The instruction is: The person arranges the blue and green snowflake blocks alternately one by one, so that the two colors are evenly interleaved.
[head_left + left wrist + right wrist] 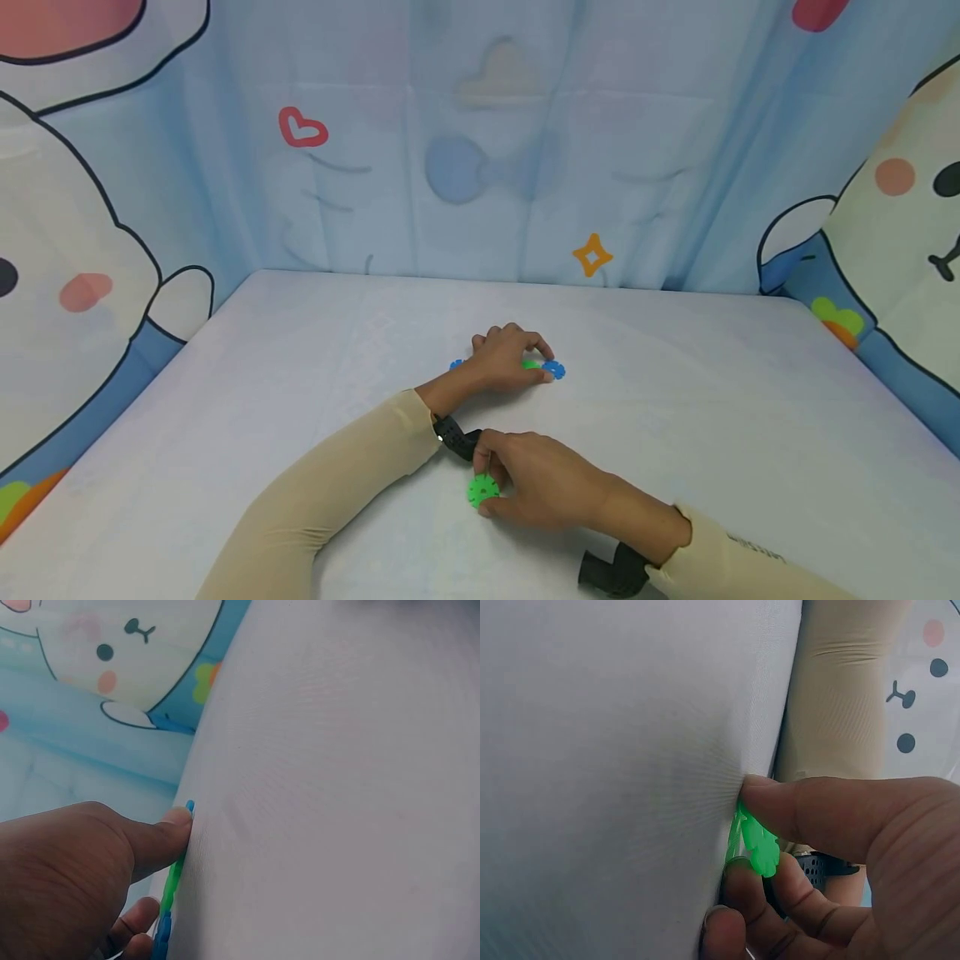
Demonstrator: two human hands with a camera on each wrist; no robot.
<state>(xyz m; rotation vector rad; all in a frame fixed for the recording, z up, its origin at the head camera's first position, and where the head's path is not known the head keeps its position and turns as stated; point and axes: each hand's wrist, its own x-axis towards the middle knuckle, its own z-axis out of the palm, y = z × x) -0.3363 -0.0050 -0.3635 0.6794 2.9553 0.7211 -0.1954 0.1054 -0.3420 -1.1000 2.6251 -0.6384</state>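
Note:
My left hand (pixel 506 358) is at the far middle of the table, over a row of notched plastic building discs. Its thumb and index finger pinch the blue disc (pixel 555 369) at the row's right end. Beside that lies a green disc (pixel 531 364), partly covered by the hand. Another blue disc (pixel 457 364) peeks out left of the wrist. Closer to the front, my right hand (pixel 551 479) pinches a green notched disc (pixel 483 491) between thumb and fingers. In the right wrist view that green disc (pixel 760 844) is tilted off the table, with a second green edge next to it.
A white cloth covers the table (pixel 712 433). Behind it hangs a light blue printed curtain (pixel 360 192). Black wrist cameras are strapped to both arms, the right one (pixel 615 571) near the front edge. My left forearm (pixel 330 492) crosses the table's left side.

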